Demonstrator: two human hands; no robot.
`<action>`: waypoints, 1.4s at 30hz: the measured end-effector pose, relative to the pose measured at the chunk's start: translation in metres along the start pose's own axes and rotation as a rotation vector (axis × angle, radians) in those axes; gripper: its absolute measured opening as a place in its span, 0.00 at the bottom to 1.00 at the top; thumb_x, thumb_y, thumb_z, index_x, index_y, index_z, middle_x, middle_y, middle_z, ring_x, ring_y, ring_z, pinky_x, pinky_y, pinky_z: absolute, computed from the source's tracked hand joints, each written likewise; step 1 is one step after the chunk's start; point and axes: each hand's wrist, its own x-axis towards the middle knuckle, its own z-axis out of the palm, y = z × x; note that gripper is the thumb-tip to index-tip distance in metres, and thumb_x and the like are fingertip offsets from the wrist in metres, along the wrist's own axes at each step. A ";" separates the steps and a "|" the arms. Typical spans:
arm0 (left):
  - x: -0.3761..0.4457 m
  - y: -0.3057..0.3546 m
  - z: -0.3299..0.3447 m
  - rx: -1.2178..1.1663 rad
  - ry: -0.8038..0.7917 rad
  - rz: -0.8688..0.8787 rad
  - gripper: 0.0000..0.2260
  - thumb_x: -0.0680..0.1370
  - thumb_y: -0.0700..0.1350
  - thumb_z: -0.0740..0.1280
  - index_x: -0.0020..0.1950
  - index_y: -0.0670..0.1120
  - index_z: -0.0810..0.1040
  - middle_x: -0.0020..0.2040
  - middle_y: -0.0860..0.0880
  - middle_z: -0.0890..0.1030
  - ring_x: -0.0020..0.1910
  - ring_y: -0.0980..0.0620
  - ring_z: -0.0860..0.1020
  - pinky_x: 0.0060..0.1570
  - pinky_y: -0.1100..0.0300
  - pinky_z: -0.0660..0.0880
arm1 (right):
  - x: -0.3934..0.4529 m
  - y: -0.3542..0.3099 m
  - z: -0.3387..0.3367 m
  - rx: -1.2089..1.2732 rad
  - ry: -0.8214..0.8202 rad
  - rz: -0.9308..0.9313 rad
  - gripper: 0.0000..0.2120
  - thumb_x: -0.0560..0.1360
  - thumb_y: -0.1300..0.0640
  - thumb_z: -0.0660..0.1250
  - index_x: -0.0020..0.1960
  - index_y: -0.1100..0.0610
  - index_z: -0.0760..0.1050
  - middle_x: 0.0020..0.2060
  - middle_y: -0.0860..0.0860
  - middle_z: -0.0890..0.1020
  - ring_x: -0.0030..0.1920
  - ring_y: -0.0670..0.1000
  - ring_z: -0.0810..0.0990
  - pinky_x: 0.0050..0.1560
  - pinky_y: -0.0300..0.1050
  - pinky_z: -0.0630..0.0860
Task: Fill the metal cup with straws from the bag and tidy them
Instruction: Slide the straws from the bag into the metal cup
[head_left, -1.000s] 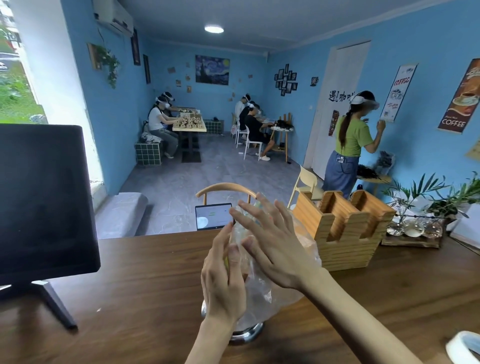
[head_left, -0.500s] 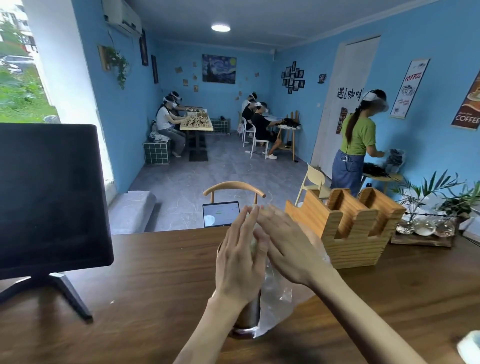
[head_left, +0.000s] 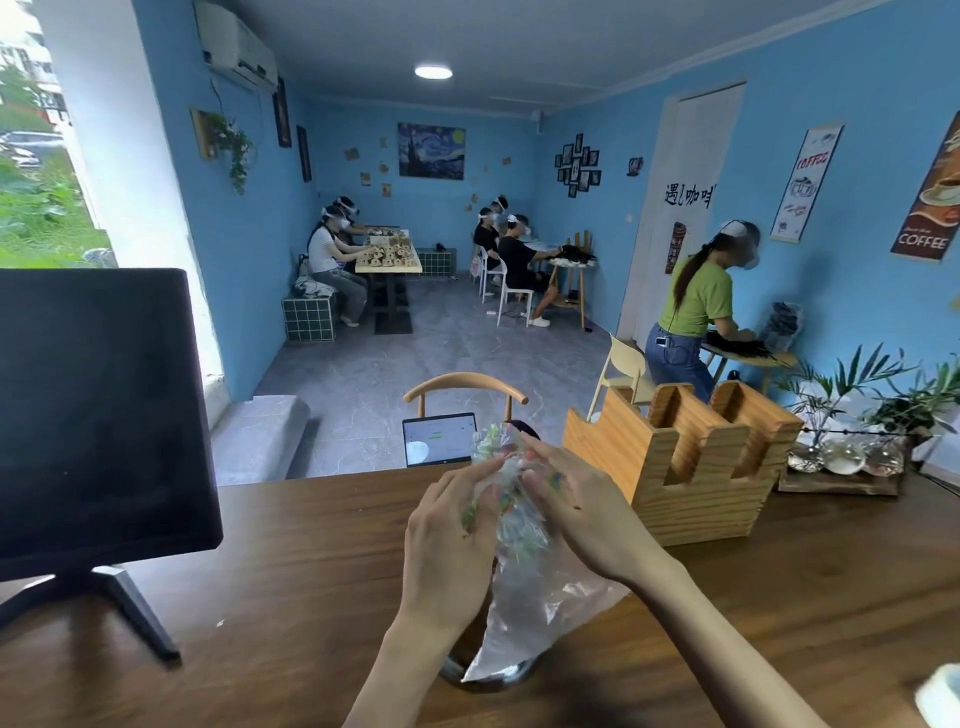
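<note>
Both hands are closing on a clear plastic bag (head_left: 524, 597) of coloured straws (head_left: 493, 447) over the wooden counter (head_left: 291, 561): the left hand (head_left: 449, 540) is gripping its left side with curled fingers, and the right hand (head_left: 582, 514) is pinching it from the right, fingertips nearly meeting. The bag is standing upright over the metal cup (head_left: 467, 670), of which only the base is showing beneath the plastic. A dark monitor (head_left: 98, 415) is standing to the left, a wooden holder (head_left: 680, 467) to the right. On the blue wall, posters are reading "COFFEE" (head_left: 930, 208) and, on a white scroll (head_left: 805, 182), a blurred "COFFEE".
</note>
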 end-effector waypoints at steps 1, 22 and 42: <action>0.001 0.000 -0.001 -0.008 0.008 -0.011 0.12 0.82 0.51 0.66 0.64 0.60 0.81 0.58 0.68 0.80 0.61 0.66 0.77 0.61 0.62 0.75 | 0.001 -0.001 0.001 -0.004 -0.007 -0.010 0.22 0.84 0.36 0.55 0.77 0.30 0.59 0.71 0.32 0.71 0.70 0.33 0.69 0.70 0.37 0.66; 0.012 0.006 -0.012 0.361 -0.254 0.160 0.22 0.87 0.55 0.50 0.81 0.58 0.62 0.81 0.60 0.61 0.81 0.59 0.56 0.78 0.62 0.54 | 0.019 -0.016 0.021 -0.276 -0.166 -0.101 0.25 0.83 0.43 0.50 0.79 0.44 0.62 0.77 0.40 0.65 0.79 0.44 0.58 0.77 0.50 0.63; 0.027 -0.020 -0.016 -0.200 -0.265 -0.470 0.25 0.80 0.65 0.62 0.75 0.59 0.71 0.72 0.56 0.76 0.72 0.56 0.72 0.67 0.62 0.67 | 0.014 -0.011 0.025 -0.303 -0.216 -0.030 0.39 0.77 0.25 0.41 0.82 0.43 0.56 0.81 0.39 0.56 0.80 0.39 0.47 0.81 0.47 0.50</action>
